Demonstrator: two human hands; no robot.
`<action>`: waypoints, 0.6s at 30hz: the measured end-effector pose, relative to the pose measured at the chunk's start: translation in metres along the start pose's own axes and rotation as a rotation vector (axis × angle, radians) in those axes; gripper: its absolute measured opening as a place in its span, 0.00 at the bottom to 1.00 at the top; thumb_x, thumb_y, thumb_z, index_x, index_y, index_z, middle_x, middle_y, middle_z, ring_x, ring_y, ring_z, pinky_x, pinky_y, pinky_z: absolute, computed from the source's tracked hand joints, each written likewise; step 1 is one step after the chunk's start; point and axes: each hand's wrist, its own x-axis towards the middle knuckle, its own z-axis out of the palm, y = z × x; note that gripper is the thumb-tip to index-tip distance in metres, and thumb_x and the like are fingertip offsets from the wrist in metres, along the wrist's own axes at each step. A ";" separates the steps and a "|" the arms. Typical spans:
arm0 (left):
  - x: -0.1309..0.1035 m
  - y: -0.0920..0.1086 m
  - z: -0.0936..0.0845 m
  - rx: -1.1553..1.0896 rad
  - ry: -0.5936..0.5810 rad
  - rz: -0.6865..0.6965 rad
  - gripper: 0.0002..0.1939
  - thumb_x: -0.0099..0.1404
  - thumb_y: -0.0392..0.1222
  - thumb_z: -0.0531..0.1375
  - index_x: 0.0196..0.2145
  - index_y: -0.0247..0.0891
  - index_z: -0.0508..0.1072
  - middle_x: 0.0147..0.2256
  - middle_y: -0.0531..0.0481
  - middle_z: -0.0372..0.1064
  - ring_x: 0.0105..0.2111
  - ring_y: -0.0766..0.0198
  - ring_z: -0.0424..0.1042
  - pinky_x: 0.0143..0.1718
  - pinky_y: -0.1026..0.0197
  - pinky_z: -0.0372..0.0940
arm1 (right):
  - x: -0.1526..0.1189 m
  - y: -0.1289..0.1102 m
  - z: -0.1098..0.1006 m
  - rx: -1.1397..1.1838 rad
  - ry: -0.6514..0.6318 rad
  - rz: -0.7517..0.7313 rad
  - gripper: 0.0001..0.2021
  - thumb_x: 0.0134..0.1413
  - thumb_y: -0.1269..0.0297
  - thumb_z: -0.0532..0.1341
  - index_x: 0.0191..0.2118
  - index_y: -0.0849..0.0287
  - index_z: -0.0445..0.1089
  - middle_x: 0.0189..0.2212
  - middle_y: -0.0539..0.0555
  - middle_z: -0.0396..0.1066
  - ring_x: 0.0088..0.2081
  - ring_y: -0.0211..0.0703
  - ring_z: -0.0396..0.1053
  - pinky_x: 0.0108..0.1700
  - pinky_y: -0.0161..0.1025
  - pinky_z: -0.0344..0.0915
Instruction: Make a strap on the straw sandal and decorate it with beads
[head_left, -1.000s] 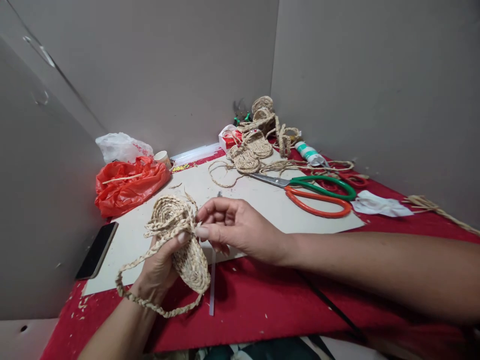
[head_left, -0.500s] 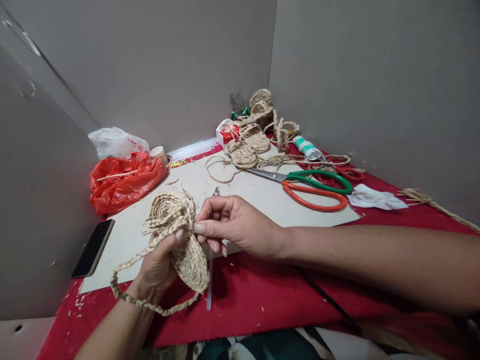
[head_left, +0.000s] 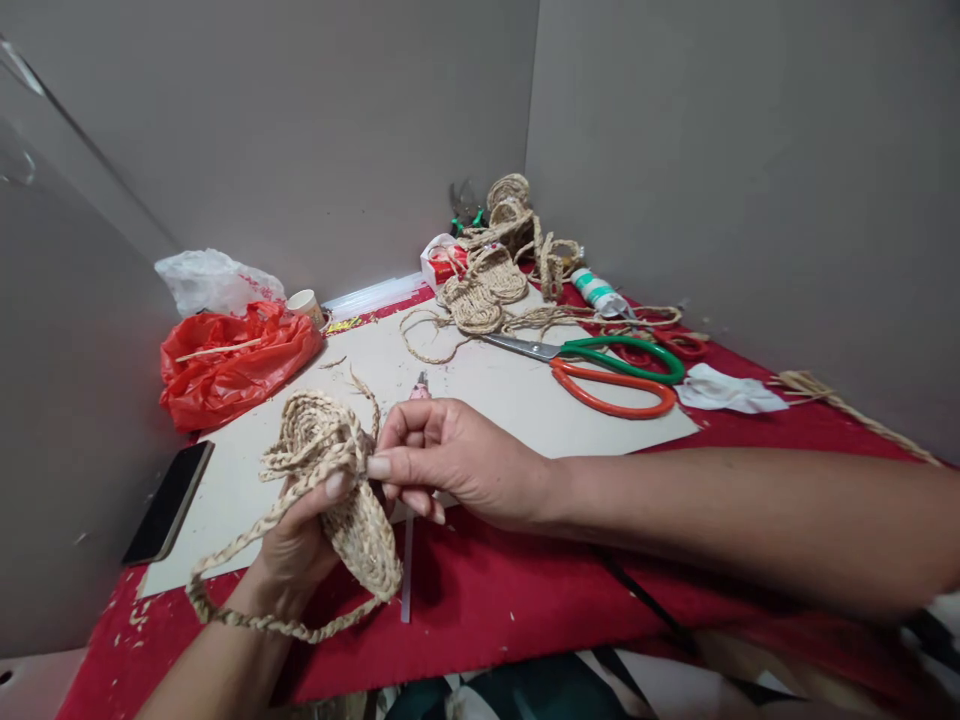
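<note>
My left hand [head_left: 300, 540] is closed around a coiled piece of braided straw [head_left: 364, 550], its thumb on top near the middle. The piece has rounded, petal-like coils, and a loose end of braid [head_left: 247, 618] loops down over my left wrist. At the right side of the coils, my right hand [head_left: 457, 460] pinches the straw between thumb and forefinger. Behind that hand, on the table, lies what looks like a hot glue gun, with its metal nozzle [head_left: 422, 382] and a clear glue stick [head_left: 407, 575] showing. My right hand hides its middle.
Large scissors [head_left: 611, 375] with green and orange handles lie on the pale board [head_left: 367, 365]. Finished-looking straw coils [head_left: 476, 300] are heaped behind them. At left are a red plastic bag [head_left: 240, 360], a paper cup [head_left: 304, 302] and a phone [head_left: 169, 502]. Grey walls enclose the table.
The whole view has shifted slightly, so things sit a little further left. Both hands keep their hold on the straw piece; a thin straw end at its top now stands further out.
</note>
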 end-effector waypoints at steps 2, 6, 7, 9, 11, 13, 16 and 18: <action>-0.001 0.001 0.000 0.014 -0.020 -0.002 0.18 0.42 0.39 0.72 0.34 0.38 0.77 0.24 0.51 0.76 0.22 0.61 0.74 0.30 0.59 0.73 | -0.001 -0.002 0.001 -0.029 -0.005 -0.002 0.16 0.37 0.63 0.73 0.25 0.64 0.65 0.17 0.45 0.69 0.14 0.25 0.61 0.14 0.22 0.59; 0.000 0.005 0.001 0.026 -0.028 -0.019 0.22 0.40 0.38 0.72 0.36 0.38 0.77 0.24 0.51 0.76 0.24 0.59 0.75 0.30 0.60 0.74 | -0.001 -0.003 0.000 -0.049 0.003 -0.018 0.16 0.38 0.62 0.73 0.25 0.63 0.66 0.17 0.44 0.68 0.14 0.26 0.61 0.14 0.23 0.58; 0.000 0.006 0.001 0.020 -0.034 -0.025 0.23 0.38 0.38 0.72 0.36 0.37 0.77 0.24 0.51 0.77 0.24 0.59 0.76 0.29 0.60 0.73 | -0.001 -0.003 0.000 -0.052 0.008 -0.018 0.16 0.38 0.62 0.73 0.26 0.63 0.65 0.16 0.44 0.68 0.14 0.26 0.61 0.14 0.23 0.58; 0.000 0.008 0.002 0.006 -0.040 -0.030 0.25 0.37 0.38 0.73 0.36 0.37 0.77 0.25 0.50 0.77 0.24 0.59 0.76 0.29 0.61 0.73 | -0.001 -0.002 0.000 -0.062 0.019 -0.015 0.17 0.38 0.61 0.73 0.26 0.62 0.65 0.16 0.43 0.67 0.14 0.26 0.60 0.14 0.23 0.57; 0.000 0.008 0.002 -0.004 -0.026 -0.032 0.25 0.37 0.39 0.73 0.37 0.38 0.77 0.25 0.50 0.77 0.25 0.59 0.76 0.29 0.61 0.73 | -0.002 -0.002 0.000 -0.087 0.027 -0.021 0.17 0.39 0.60 0.73 0.25 0.62 0.64 0.15 0.43 0.66 0.14 0.26 0.59 0.15 0.24 0.56; -0.001 0.007 0.001 -0.009 -0.014 -0.052 0.23 0.37 0.39 0.73 0.35 0.38 0.77 0.25 0.51 0.78 0.25 0.59 0.76 0.28 0.62 0.72 | -0.002 0.000 0.000 -0.115 0.024 -0.033 0.18 0.39 0.58 0.72 0.25 0.62 0.64 0.14 0.42 0.64 0.14 0.26 0.57 0.15 0.24 0.55; 0.000 0.004 0.001 -0.017 -0.054 -0.095 0.18 0.39 0.37 0.73 0.32 0.37 0.76 0.25 0.53 0.77 0.24 0.62 0.75 0.25 0.66 0.70 | 0.000 0.003 -0.002 -0.131 0.018 -0.023 0.19 0.40 0.55 0.72 0.25 0.61 0.62 0.13 0.41 0.62 0.13 0.26 0.55 0.14 0.24 0.53; 0.000 0.004 0.002 -0.025 -0.077 -0.100 0.16 0.41 0.36 0.73 0.30 0.37 0.76 0.24 0.54 0.75 0.22 0.65 0.74 0.25 0.68 0.69 | 0.001 0.005 -0.003 -0.130 0.016 -0.002 0.20 0.40 0.54 0.71 0.25 0.60 0.61 0.13 0.40 0.61 0.13 0.25 0.54 0.14 0.24 0.51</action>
